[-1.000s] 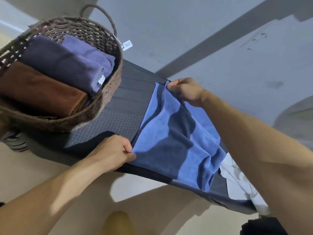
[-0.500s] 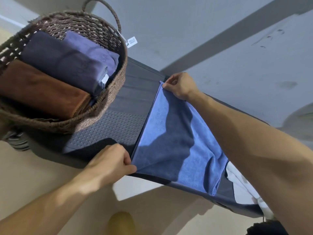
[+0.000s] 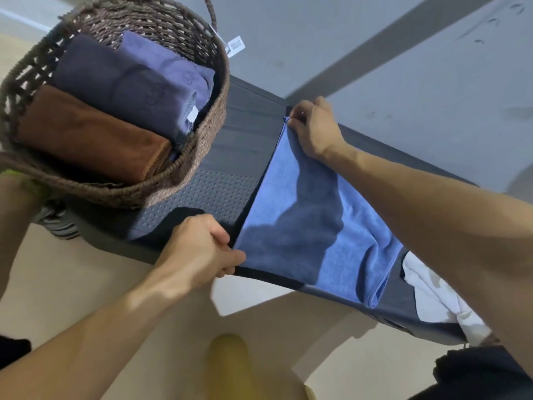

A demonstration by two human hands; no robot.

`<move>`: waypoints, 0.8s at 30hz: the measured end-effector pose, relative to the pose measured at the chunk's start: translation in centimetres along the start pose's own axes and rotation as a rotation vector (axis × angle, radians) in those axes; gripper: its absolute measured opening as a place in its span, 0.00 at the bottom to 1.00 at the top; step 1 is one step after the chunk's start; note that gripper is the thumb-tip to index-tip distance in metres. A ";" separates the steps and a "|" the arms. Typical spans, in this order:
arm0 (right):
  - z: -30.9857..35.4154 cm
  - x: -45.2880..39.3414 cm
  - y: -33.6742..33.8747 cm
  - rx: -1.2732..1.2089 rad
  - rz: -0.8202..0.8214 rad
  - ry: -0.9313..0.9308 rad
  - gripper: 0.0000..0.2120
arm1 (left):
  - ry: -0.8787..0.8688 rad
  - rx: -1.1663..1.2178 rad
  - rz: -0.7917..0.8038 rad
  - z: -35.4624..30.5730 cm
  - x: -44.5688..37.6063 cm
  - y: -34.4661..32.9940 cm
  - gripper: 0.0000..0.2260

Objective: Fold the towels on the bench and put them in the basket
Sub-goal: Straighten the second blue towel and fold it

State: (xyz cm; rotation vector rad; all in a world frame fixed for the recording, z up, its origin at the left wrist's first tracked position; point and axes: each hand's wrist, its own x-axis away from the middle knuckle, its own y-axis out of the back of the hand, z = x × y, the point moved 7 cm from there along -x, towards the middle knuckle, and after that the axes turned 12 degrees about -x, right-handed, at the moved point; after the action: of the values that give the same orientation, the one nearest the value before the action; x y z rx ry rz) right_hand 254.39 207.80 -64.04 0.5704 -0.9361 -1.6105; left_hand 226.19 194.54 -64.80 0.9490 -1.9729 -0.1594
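The blue towel [image 3: 314, 226] now lies flatter on the counter [image 3: 230, 157] between our pinching left grip [image 3: 206, 249] and right grip [image 3: 310, 129] (creases gone), ready for folding.

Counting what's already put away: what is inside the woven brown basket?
The woven brown basket holds three folded towels: a brown towel, a dark grey towel and a purple-blue towel. Anything beneath them is covered.

Grey wall [image 3: 331, 30] — perhaps concrete — above a pale beige floor [image 3: 72, 278].
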 end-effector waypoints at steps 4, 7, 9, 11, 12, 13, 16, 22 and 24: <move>1.5 0.1 -0.2 0.152 0.014 0.152 0.09 | -0.001 -0.128 0.094 0.5 -0.5 -0.7 0.10; 2.5 -0.2 -0.4 -0.018 -0.004 0.126 0.09 | 0.005 -0.263 0.089 0.3 -0.7 -0.3 0.07; 2.6 -1.1 -0.7 -0.123 0.002 0.043 0.10 | 0.021 -0.332 0.064 0.2 -0.9 0.4 0.07; 3.0 -1.9 -1.3 -0.136 0.024 0.050 0.10 | 0.049 -0.372 0.049 0.4 -1.1 1.2 0.07; 3.2 -2.2 -1.6 -0.112 0.031 0.078 0.11 | 0.064 -0.388 0.046 0.6 -1.2 1.6 0.08; 3.4 -2.4 -1.9 -0.071 0.037 0.106 0.12 | 0.077 -0.407 0.041 0.8 -1.2 1.9 0.08; 3.5 -3.2 -2.2 0.047 0.047 0.142 0.14 | 0.071 -0.477 0.016 0.9 -1.1 2.5 0.10; 3.2 0.8 3.4 -0.129 -0.166 0.200 0.11 | 0.004 -0.680 -0.048 -0.8 -1.4 3.3 0.19; 2.3 4.6 5.7 -0.154 -0.170 0.215 0.05 | -0.089 -0.669 -0.184 -2.5 -1.3 3.7 0.14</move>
State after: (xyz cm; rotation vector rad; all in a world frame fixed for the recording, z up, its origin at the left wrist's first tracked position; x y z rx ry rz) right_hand 254.75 203.72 -57.52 0.7143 -0.6121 -1.7163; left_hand 226.43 198.63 -62.60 0.6767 -1.7206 -0.9152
